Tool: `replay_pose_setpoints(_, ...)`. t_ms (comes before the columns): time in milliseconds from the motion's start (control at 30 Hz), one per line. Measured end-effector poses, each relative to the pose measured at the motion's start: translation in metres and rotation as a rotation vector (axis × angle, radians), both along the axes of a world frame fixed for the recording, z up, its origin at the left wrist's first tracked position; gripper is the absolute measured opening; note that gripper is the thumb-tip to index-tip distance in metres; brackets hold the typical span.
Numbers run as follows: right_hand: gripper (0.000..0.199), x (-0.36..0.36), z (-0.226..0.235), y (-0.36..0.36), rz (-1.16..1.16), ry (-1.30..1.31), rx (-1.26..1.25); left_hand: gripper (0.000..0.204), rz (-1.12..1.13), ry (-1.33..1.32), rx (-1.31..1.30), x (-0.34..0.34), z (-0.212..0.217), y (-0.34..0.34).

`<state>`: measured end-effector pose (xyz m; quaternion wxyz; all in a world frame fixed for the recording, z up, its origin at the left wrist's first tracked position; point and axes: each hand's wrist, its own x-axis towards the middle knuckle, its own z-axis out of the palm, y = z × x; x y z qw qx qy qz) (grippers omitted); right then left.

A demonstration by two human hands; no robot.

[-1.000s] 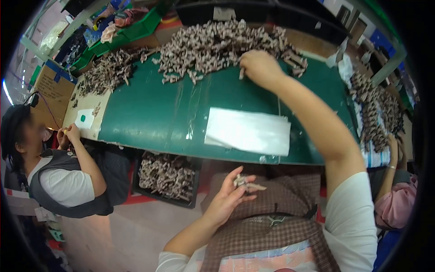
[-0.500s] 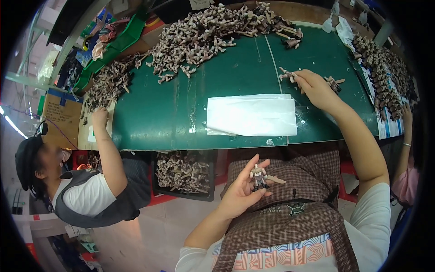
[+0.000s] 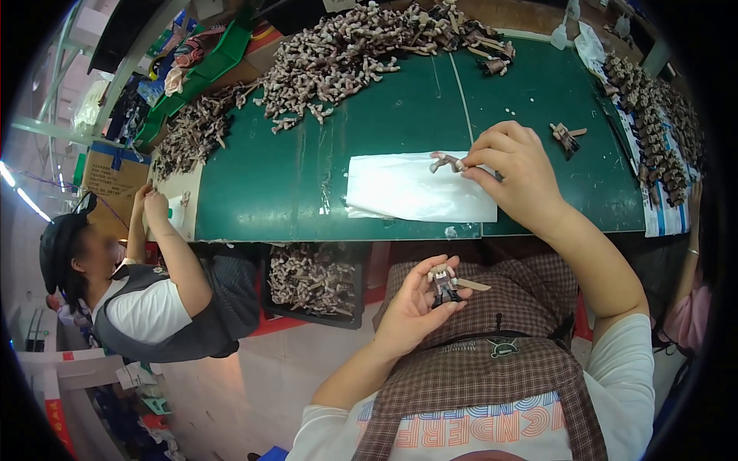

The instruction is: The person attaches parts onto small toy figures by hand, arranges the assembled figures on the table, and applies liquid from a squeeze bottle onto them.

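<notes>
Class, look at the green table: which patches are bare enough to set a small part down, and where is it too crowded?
Bare green mat lies left of the white sheet, below the big pile of small figures. Another bare strip lies between the right hand and the rows of figures on the right edge, save one loose figure. The far edge is crowded.
</notes>
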<state>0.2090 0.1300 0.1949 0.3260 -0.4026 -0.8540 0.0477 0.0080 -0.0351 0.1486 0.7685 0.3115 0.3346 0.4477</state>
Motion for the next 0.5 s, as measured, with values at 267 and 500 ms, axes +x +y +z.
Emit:
replay_pose_setpoints(267,0.012,-0.009,-0.009,0.001,0.006,-0.097,-0.015,0.074,-0.128,0.189,0.024,-0.001,0.003,0.002)
replay_pose_setpoints(500,0.011,-0.018,-0.010,0.003,0.041,-0.142,-0.008,0.073,-0.094,-0.055,0.012,-0.003,0.000,0.006)
